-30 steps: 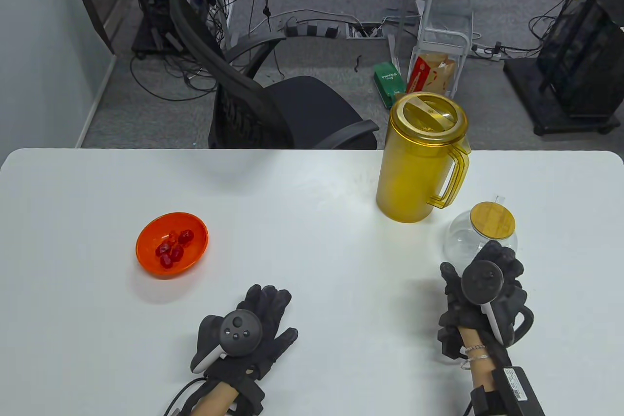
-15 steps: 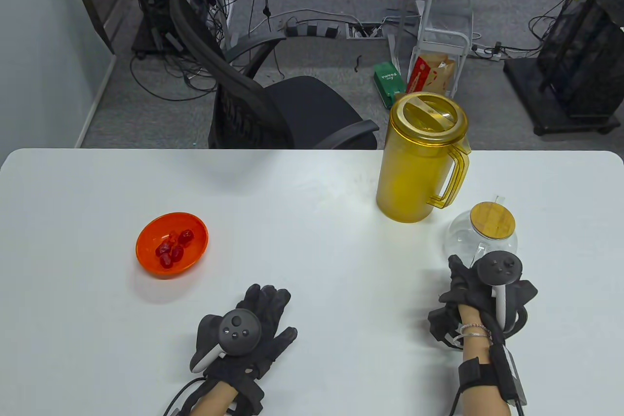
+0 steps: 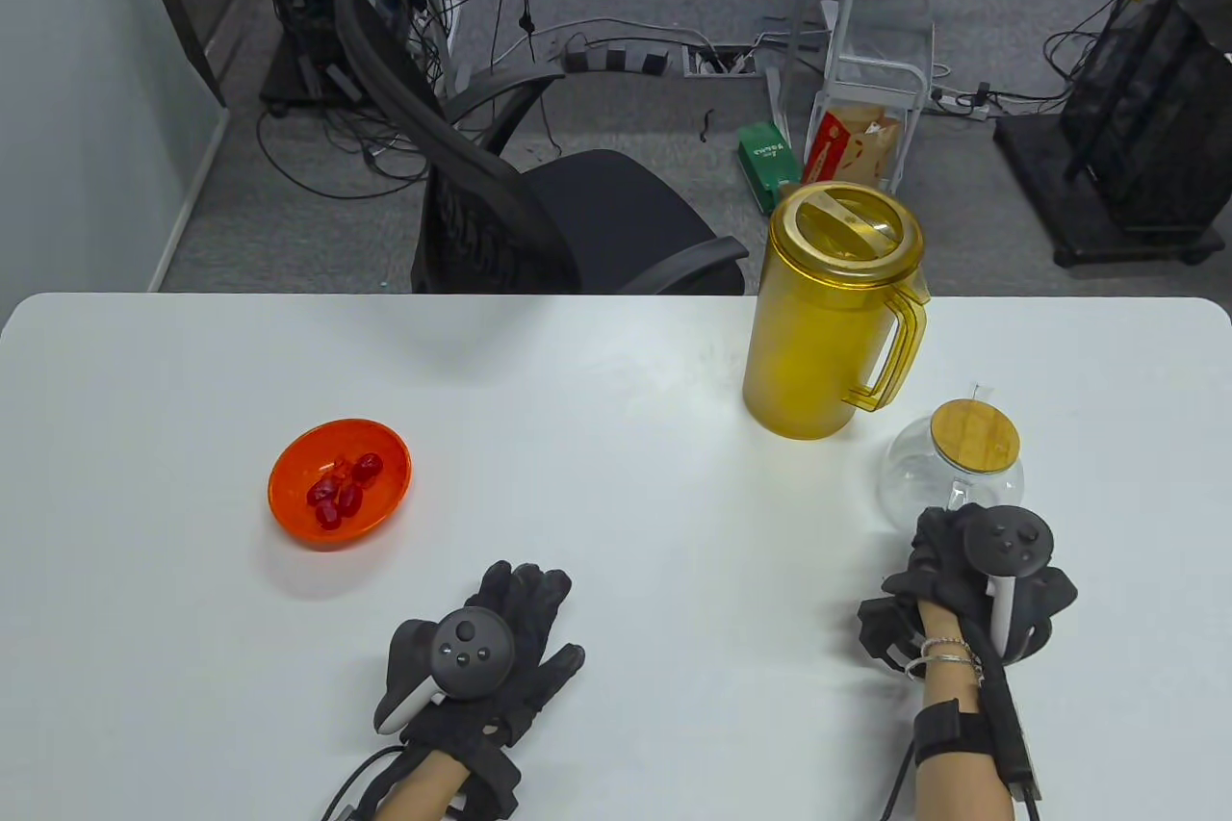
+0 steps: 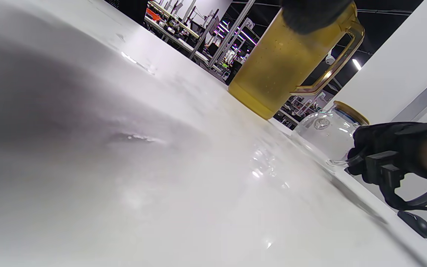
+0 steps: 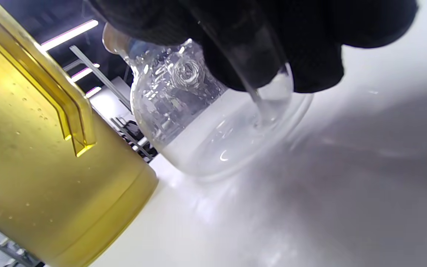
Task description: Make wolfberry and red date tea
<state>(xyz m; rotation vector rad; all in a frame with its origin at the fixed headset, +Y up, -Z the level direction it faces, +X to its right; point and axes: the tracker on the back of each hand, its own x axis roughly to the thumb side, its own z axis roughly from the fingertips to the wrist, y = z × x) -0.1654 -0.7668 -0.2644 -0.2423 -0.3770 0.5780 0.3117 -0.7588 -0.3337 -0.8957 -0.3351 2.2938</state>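
Observation:
A clear glass teapot (image 3: 914,474) with a bamboo lid (image 3: 974,437) stands on the white table (image 3: 616,378) at the right. My right hand (image 3: 962,561) is at its near side, and its fingers (image 5: 272,37) wrap the glass handle (image 5: 247,81). The teapot also shows in the left wrist view (image 4: 321,137). An orange bowl (image 3: 294,518) with several red dates (image 3: 339,484) sits at the left. My left hand (image 3: 500,638) lies flat on the table, fingers spread, holding nothing.
A tall yellow lidded pitcher (image 3: 818,349) stands just behind and left of the teapot, its handle facing right; it also shows in the right wrist view (image 5: 32,167). A black office chair (image 3: 539,215) stands beyond the table's far edge.
My right hand has turned and shifted slightly right, and its fingers have closed around the teapot's handle. The teapot has barely moved. My left hand has stayed in place.

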